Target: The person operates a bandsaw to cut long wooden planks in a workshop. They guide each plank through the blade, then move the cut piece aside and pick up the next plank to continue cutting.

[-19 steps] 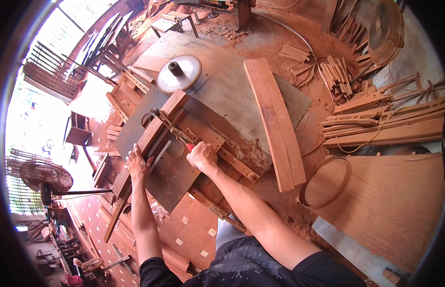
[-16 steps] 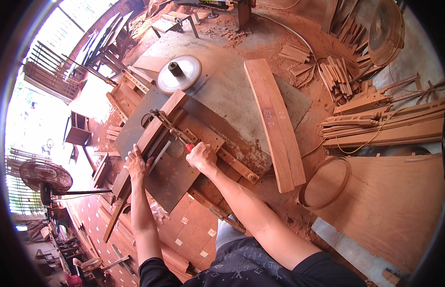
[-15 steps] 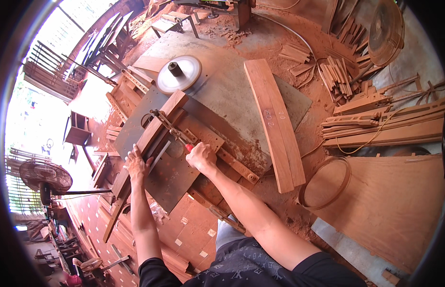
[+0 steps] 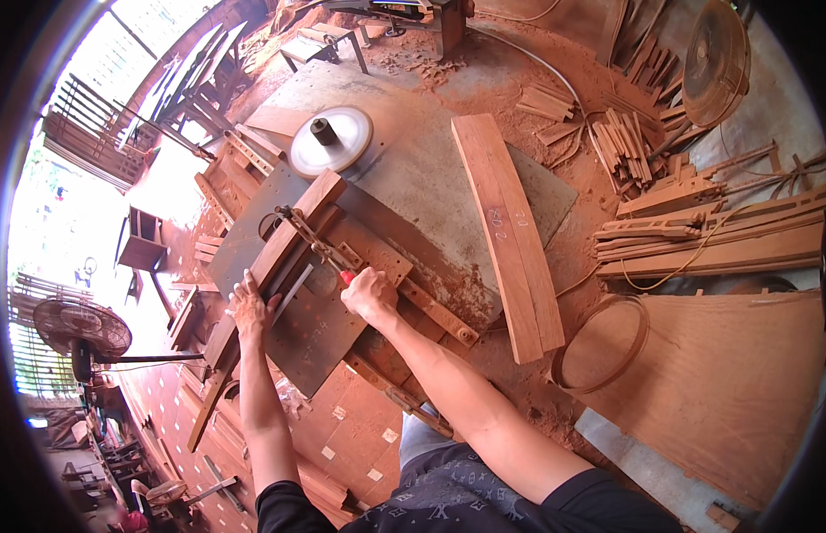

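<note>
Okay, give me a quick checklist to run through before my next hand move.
1. Left hand on the wooden beam: ok, fingers spread on it.
2. Right hand around the red handle: ok, closed on it.
3. Metal clamp tight on the beam: cannot tell; it reaches across.
4. Round disc standing still: cannot tell from this view.
5. Table free of other wood: not ok, two boards lie side by side toward the right.
</note>
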A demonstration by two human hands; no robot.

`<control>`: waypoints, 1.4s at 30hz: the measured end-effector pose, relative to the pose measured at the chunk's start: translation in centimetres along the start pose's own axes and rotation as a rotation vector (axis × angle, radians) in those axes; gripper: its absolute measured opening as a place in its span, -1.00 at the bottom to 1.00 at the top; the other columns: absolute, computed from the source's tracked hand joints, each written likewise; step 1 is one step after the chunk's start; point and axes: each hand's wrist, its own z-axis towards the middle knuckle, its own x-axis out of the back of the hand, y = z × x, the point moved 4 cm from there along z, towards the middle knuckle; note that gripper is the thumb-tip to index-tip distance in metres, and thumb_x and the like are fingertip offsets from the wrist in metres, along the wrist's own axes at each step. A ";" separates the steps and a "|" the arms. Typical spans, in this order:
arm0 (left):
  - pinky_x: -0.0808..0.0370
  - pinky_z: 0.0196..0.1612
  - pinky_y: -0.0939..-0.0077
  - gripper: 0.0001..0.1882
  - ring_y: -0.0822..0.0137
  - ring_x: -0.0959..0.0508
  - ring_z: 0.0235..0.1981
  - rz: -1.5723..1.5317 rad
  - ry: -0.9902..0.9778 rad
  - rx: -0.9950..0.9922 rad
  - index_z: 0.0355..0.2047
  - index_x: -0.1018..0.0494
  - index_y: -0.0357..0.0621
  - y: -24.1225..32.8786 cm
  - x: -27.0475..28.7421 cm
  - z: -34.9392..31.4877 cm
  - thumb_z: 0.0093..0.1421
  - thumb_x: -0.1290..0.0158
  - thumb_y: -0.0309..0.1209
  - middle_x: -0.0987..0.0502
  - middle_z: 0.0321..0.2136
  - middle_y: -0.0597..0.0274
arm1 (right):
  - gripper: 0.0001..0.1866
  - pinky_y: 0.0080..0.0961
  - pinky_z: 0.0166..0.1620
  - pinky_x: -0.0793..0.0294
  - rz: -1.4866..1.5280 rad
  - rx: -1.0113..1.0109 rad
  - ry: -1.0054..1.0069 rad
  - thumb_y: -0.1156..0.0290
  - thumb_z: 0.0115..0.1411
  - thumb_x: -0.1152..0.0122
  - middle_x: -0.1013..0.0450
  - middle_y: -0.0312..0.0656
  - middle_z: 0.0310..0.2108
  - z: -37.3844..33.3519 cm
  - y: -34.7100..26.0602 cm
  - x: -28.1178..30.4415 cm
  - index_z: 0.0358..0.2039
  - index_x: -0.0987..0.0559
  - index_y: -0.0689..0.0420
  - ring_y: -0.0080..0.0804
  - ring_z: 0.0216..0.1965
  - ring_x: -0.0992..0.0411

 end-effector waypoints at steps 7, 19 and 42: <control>-0.26 0.28 -0.49 0.14 -0.23 -0.29 0.36 0.012 0.005 0.027 0.56 0.10 0.12 -2.2 -1.4 -0.8 0.18 -0.31 0.15 -0.21 0.37 -0.14 | -0.32 -0.13 -0.45 -0.69 0.092 0.002 -0.266 0.17 0.58 0.06 -0.53 0.21 -0.65 0.8 -1.6 2.3 -0.60 -0.65 0.39 0.00 -0.57 -0.60; -0.29 0.26 -0.50 0.13 -0.23 -0.27 0.37 0.008 -0.028 0.015 0.57 0.12 0.14 -0.9 -0.3 0.1 0.19 -0.30 0.14 -0.20 0.38 -0.12 | -0.34 -0.15 -0.49 -0.60 -0.137 0.383 -0.393 0.22 0.57 0.03 -0.51 0.20 -0.69 0.7 -1.4 -0.4 -0.63 -0.65 0.34 0.02 -0.61 -0.58; -0.30 0.26 -0.47 0.14 -0.22 -0.30 0.35 0.023 0.008 -0.015 0.57 0.11 0.10 -0.5 -0.5 1.3 0.18 -0.32 0.12 -0.22 0.36 -0.15 | -0.58 -0.13 -0.12 -0.60 -0.025 0.078 -0.847 0.14 0.33 -0.28 -0.59 0.18 -0.41 0.0 0.2 -6.0 -0.44 -0.69 0.29 0.03 -0.27 -0.63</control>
